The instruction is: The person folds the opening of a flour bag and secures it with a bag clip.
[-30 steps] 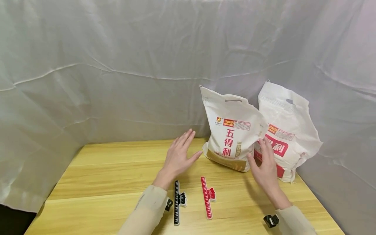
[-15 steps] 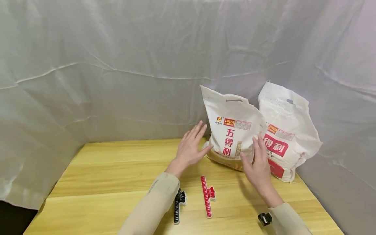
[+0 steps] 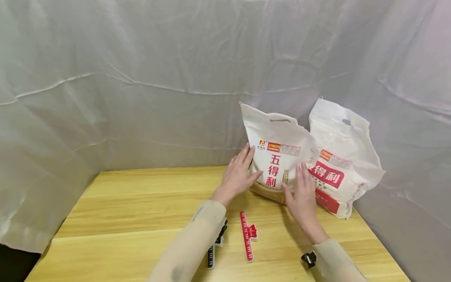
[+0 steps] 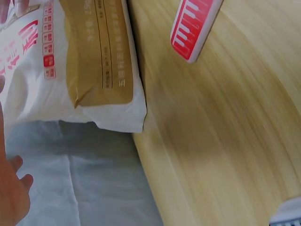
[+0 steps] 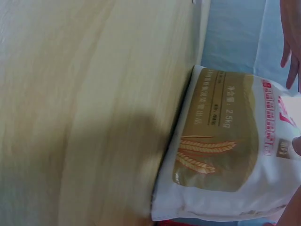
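Note:
A white flour bag (image 3: 258,125) with a gold lower band stands upright toward the back right of the table. My left hand (image 3: 235,176) is at its left side, fingers extended and overlapping the edge. On the opposite side, my right hand (image 3: 303,197) has its fingers straight and thumb spread across the bag's front. In the left wrist view, the gold band (image 4: 101,56) reaches down to the tabletop. Wheat ears on the flour bag (image 5: 221,141) show in the right wrist view, with fingers at that frame's right edge.
Behind and to the right leans a second white flour bag (image 3: 343,143) with red print. A red piano-key clip (image 3: 247,239) lies in front; a black one (image 3: 210,258) is partly under my left sleeve. Grey sheeting (image 3: 169,117) hangs behind the wooden table (image 3: 141,203).
My left hand has moved right and slightly up to the near flour bag's side. My right hand has shifted left, so the hands are closer together around it. The bags have stayed put.

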{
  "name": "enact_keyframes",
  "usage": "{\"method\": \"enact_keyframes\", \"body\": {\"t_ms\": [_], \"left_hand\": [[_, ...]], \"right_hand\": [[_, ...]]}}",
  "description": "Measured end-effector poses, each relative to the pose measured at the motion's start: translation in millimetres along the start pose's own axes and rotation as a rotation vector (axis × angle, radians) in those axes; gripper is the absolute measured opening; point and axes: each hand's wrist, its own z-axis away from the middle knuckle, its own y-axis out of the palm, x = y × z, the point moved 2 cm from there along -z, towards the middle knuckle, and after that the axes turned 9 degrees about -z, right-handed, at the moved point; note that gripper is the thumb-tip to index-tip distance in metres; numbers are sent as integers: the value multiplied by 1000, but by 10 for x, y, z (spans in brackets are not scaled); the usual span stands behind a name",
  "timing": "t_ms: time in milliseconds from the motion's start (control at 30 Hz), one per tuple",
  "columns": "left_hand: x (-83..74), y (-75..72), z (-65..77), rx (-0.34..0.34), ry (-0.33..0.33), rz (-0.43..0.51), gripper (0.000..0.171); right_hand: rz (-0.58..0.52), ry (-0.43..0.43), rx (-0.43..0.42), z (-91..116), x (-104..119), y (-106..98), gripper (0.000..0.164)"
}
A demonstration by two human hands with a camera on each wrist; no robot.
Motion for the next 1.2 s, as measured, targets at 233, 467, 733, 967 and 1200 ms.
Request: {"method": "enact_keyframes", "body": {"t_ms": [233,467,733,967,1200], "left_hand": [[-78,80,-15,4,-1,38,94],[-114,105,9,21,-23,220,93],[-124,113,29,-24,-16,283,92],[-125,106,43,-51,-7,287,93],[-118,88,102,-96,-11,282,92]], "right_hand": [[-14,-2,-5,42,-24,56,78],[-26,-28,-37,48,-22,84,78],[-42,-97,-55,26,-24,98,78],[-25,-135,-51,21,-54,103,81],[-34,-153,-43,25,-67,117,81]]}}
